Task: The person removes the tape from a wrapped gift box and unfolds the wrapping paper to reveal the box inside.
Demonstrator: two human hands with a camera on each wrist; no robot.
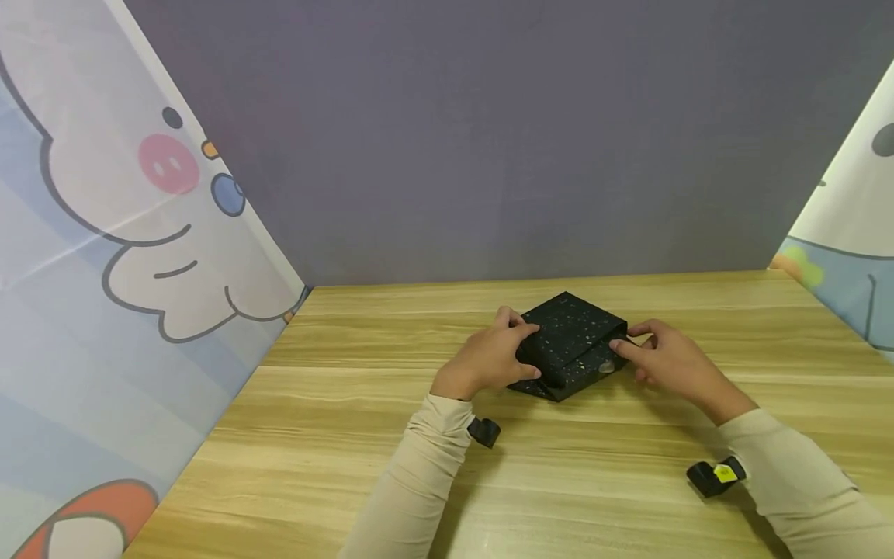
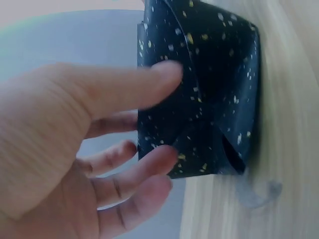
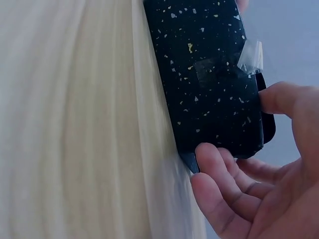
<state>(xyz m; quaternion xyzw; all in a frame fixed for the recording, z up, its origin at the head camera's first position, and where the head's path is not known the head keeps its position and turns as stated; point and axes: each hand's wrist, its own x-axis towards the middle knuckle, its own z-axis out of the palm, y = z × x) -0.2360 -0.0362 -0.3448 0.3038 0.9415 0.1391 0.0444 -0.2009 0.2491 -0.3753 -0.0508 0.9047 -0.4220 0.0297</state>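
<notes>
A box wrapped in black paper with pale and gold specks [image 1: 576, 326] sits on the wooden table, turned cornerwise. My left hand [image 1: 492, 353] is at its left end, thumb and fingers spread around the folded paper there. In the left wrist view the thumb and fingertips overlap the dark paper [image 2: 224, 64], which has a loose fold and a small gap at its lower corner. My right hand [image 1: 667, 361] pinches the right end between thumb and fingers. A piece of clear tape [image 3: 250, 57] sticks up from the paper's side in the right wrist view.
The wooden table [image 1: 335, 435] extends around the box on all sides. A grey panel [image 1: 489, 140] stands behind it. Cartoon-printed sheets [image 1: 84, 272] hang at the left and right. Each wrist wears a black strap-on device [image 1: 712, 475].
</notes>
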